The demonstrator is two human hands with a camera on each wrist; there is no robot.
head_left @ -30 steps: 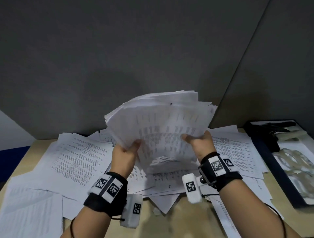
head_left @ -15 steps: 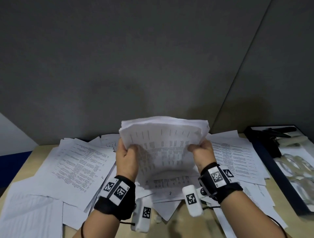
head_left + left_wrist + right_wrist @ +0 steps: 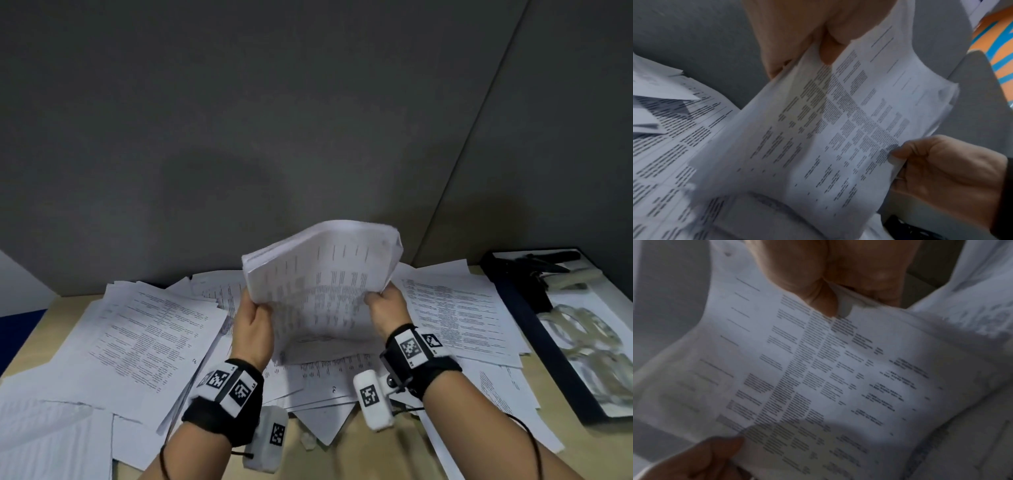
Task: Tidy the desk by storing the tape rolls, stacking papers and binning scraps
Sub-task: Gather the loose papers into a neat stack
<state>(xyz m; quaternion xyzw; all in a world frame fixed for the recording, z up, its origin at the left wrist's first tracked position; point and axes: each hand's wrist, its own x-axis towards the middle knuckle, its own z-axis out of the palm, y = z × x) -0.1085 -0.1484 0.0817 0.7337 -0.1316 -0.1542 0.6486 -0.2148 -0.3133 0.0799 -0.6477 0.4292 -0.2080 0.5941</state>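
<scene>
A thick stack of printed papers stands nearly upright above the desk, its lower edge on loose sheets. My left hand grips the stack's left edge, thumb on the front. My right hand grips the right edge. In the left wrist view the stack runs from my left hand to my right hand. In the right wrist view my right hand pinches the stack and my left hand holds the far edge. Clear tape rolls lie in a tray at right.
Loose printed sheets cover the wooden desk on both sides. A dark-rimmed tray with a black tool sits at the right. Grey partition walls stand close behind. A small crumpled scrap lies near the front edge.
The fanned, raised stack has come down and been squared up between both hands. My hands have closed in on its sides, and the stack now tilts to the right.
</scene>
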